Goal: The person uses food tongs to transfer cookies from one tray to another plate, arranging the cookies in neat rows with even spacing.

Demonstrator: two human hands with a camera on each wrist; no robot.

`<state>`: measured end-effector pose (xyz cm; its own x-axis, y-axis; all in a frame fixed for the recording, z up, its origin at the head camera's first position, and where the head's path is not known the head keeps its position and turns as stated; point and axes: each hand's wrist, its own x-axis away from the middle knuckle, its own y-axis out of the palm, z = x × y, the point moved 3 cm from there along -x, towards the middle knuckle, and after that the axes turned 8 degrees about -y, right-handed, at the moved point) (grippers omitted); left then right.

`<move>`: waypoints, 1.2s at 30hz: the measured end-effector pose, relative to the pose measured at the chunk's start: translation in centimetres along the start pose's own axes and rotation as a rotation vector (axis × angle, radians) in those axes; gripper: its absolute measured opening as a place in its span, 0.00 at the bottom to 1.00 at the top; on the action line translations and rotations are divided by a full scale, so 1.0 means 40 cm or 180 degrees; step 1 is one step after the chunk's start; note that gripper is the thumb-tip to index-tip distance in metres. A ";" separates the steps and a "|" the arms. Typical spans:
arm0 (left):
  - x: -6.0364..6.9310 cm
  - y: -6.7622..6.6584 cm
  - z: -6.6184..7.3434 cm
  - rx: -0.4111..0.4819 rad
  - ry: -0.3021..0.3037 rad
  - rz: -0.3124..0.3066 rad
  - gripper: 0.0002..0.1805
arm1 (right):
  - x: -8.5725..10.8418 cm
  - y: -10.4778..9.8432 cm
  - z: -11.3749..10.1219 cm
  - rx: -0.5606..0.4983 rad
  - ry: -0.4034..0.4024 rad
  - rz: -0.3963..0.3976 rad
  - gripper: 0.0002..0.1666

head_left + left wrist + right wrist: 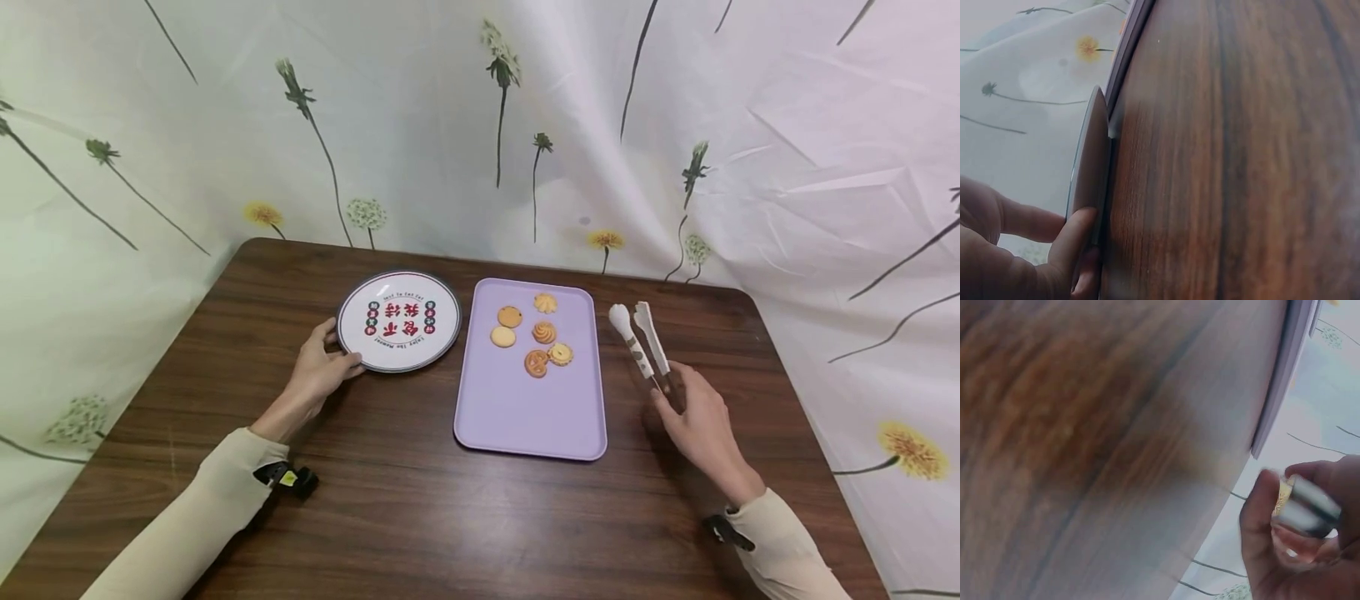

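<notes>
My left hand grips the left rim of a round white plate with red and green lettering and a dark edge. Close up in the left wrist view, the thumb and fingers hold the plate's side low by the wood. On the right, my right hand holds food tongs by the handle end, their two pale arms spread and pointing away from me. In the right wrist view the metal end of the tongs sits between thumb and fingers. Several cookies lie on a lilac tray between the hands.
All of this is on a dark brown wooden table. The tray stands just right of the plate, and the tongs are right of the tray. Behind the table and at its sides hangs a white cloth printed with dandelions.
</notes>
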<state>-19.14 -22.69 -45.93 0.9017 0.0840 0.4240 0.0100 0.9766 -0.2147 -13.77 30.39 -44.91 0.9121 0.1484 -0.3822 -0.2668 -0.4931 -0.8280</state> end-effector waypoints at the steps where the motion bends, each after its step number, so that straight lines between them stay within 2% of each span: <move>1: 0.002 0.000 0.000 -0.0026 0.0004 -0.0001 0.49 | -0.001 -0.001 -0.003 -0.0022 -0.0082 0.0013 0.27; 8: 0.011 0.001 -0.007 -0.0235 0.0023 0.0025 0.48 | -0.002 -0.004 -0.030 -0.0090 -0.0451 -0.0022 0.25; 17: 0.021 0.006 -0.008 -0.0341 0.0040 0.0046 0.48 | 0.002 -0.002 -0.068 -0.0048 -0.0706 -0.0416 0.25; 26: 0.029 0.018 -0.007 -0.0375 0.0044 0.0009 0.47 | 0.016 0.010 -0.083 -0.0066 -0.0707 -0.0645 0.24; 36: 0.027 0.024 -0.001 -0.0359 0.0057 0.0009 0.48 | 0.013 0.016 -0.073 0.0062 -0.0838 -0.0562 0.24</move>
<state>-18.12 -21.68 -45.71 0.9095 0.0823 0.4076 0.0550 0.9478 -0.3140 -12.57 27.62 -44.45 0.8336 0.4482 -0.3228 -0.1197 -0.4239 -0.8978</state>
